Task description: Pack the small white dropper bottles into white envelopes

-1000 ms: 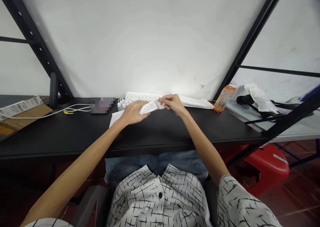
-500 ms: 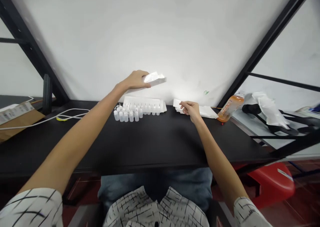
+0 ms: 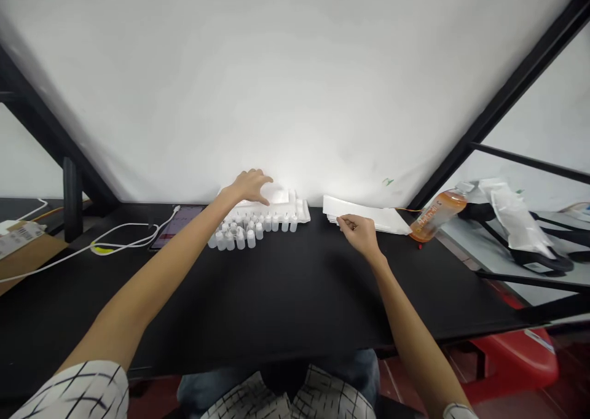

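My left hand [image 3: 251, 185] is over a flat white packet [image 3: 278, 196] lying on the pile by the wall, its thumb and fingers apart. In front of that pile stand several small translucent squeeze bottles [image 3: 240, 239] with thin tips; my left forearm passes beside them. My right hand [image 3: 360, 231] has its fingers curled at the front left edge of a stack of flat white packets [image 3: 375, 215]. Its fingertips pinch the edge of a packet there; how many layers they hold is hidden.
An orange drink bottle [image 3: 437, 215] leans at the stack's right end. A phone [image 3: 180, 220] and white cable [image 3: 124, 245] lie on the black table [image 3: 286, 302], left of my forearm. Farther left is a brown cardboard piece [image 3: 30, 254]. A red stool [image 3: 516, 364] stands below right.
My left hand has come down with the white packet, which now lies on the pile, and its fingers are spread. My right hand has shifted to the stack's front edge. The view has tilted.
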The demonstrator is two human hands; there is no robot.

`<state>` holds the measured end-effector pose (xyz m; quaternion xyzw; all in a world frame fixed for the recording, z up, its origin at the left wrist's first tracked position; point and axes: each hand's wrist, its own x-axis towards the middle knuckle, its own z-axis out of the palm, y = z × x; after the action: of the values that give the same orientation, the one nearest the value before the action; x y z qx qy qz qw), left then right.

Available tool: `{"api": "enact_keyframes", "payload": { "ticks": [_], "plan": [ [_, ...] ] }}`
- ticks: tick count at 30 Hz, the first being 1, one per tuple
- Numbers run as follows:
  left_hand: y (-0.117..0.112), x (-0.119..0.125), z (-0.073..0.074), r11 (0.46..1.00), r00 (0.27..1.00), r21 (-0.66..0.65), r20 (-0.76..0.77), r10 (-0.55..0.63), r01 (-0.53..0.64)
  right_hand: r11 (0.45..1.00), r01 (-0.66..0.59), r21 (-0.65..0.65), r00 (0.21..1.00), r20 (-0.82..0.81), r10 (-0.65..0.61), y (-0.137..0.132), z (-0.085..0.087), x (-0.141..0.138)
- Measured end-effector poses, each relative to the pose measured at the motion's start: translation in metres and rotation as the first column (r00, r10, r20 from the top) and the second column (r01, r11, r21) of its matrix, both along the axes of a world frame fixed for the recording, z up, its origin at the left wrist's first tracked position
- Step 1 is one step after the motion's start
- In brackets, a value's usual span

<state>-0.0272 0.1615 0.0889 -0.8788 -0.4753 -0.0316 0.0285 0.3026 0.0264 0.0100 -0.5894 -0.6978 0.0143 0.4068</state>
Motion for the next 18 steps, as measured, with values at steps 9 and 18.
{"api": "enact_keyframes", "payload": {
  "ticks": [9, 18],
  "plan": [
    [-0.002, -0.044, -0.007, 0.979, 0.995, -0.192, 0.048, 0.082, -0.071, 0.982, 0.157, 0.102, 0.961, 0.211, -0.176, 0.007, -0.013, 0.01],
    [0.016, -0.05, -0.029, 0.982, 0.994, -0.17, 0.063, 0.089, -0.077, 0.96, 0.243, 0.143, 0.911, 0.306, -0.276, 0.025, -0.039, 0.046]
  ]
}}
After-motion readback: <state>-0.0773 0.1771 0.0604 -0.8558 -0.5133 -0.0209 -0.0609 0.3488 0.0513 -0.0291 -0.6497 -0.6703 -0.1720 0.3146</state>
